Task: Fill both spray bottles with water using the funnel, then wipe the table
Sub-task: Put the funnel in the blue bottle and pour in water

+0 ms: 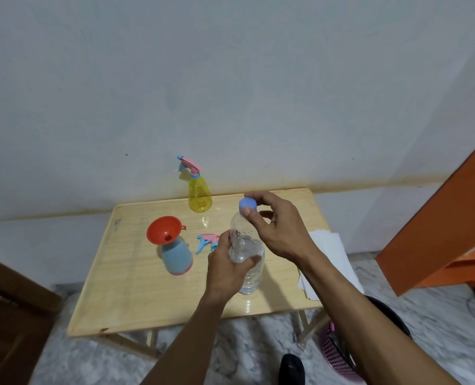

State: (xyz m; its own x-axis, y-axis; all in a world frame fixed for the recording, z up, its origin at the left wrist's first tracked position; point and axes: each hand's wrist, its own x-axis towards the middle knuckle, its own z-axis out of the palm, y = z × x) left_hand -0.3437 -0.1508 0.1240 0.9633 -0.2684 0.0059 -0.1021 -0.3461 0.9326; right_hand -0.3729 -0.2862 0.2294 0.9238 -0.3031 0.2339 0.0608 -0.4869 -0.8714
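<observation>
My left hand (225, 266) is wrapped round the middle of the water bottle (248, 257), holding it up over the near side of the table (125, 295). My right hand (275, 226) pinches the blue cap (246, 204) on top with thumb and fingers. I cannot tell if the cap is going on or coming off. The bottle looks about half full.

The blue spray bottle (175, 257) stands at about 9 o'clock from the water bottle, with the red funnel (164, 232) sitting in its neck. Its spray top (207, 241) lies on the table just beside it, between it and my left hand. So I think this is the filling step for the blue one. If the cap comes off, the next move is to tip the water bottle slowly over the funnel. The funnel leans a bit, so I must pour gently or it may tip.

The yellow spray bottle (199, 194) stands at 11 o'clock, at the far edge by the wall, with its top on.

White paper towels (330, 254) lie at 3 o'clock, partly under my right arm, ready for wiping. A pink basket (335, 351) sits on the floor at 5 o'clock. The loose spray top is near my pouring path, so I must not knock it.
</observation>
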